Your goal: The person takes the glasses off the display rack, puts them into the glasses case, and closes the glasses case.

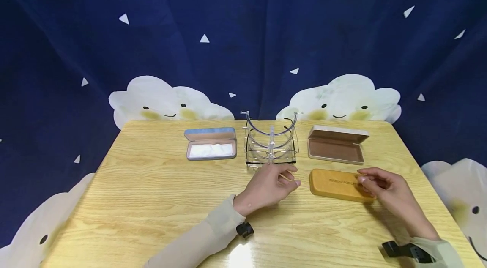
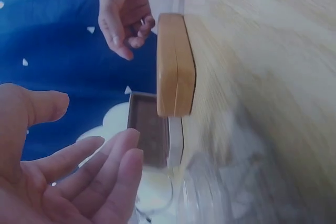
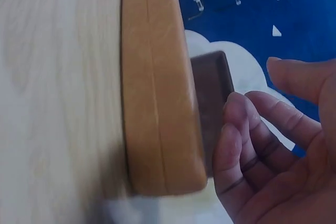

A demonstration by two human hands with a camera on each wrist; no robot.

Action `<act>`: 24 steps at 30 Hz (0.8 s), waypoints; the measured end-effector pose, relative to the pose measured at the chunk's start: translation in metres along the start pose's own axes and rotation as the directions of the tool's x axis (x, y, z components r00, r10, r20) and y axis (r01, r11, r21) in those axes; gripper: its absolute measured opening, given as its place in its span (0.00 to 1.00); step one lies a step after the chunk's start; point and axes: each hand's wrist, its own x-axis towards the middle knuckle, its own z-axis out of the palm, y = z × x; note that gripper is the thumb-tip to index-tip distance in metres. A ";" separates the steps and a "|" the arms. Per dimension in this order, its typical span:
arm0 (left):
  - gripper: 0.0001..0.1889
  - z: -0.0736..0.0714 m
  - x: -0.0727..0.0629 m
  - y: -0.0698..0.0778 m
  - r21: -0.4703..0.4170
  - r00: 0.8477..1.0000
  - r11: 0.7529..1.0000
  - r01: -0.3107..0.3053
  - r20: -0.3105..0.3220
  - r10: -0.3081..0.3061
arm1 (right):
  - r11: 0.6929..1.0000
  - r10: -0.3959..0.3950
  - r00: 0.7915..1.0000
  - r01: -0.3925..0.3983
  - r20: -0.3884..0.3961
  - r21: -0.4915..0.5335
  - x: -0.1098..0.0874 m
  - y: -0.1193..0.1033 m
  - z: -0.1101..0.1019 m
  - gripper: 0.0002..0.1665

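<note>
A closed yellow-orange glasses case [image 1: 335,184] with dark lettering lies on the table at the right. My right hand [image 1: 388,192] hovers over its right end, fingers loosely bent and holding nothing; the right wrist view shows the fingertips [image 3: 236,114] beside the case's upper edge. My left hand [image 1: 268,185] is between the case and the clear display stand [image 1: 272,141], empty, with thumb and fingers apart. In the left wrist view the case [image 2: 176,66] stands beyond those spread fingers. Several pairs of glasses [image 1: 251,162] hang on the stand's curved arms.
Left of the stand lies an open blue glasses case [image 1: 210,132] with a white cloth [image 1: 211,150] inside. To its right, an open pale case [image 1: 338,132] shows a brown lining. A dark blue curtain [image 1: 243,39] with clouds hangs behind the wooden table [image 1: 152,200].
</note>
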 end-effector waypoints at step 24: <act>0.08 -0.082 -0.029 -0.021 -0.002 0.944 0.999 -0.042 -0.329 0.039 | 0.984 -0.177 0.984 0.176 0.031 0.042 0.024 -0.050 0.031 0.13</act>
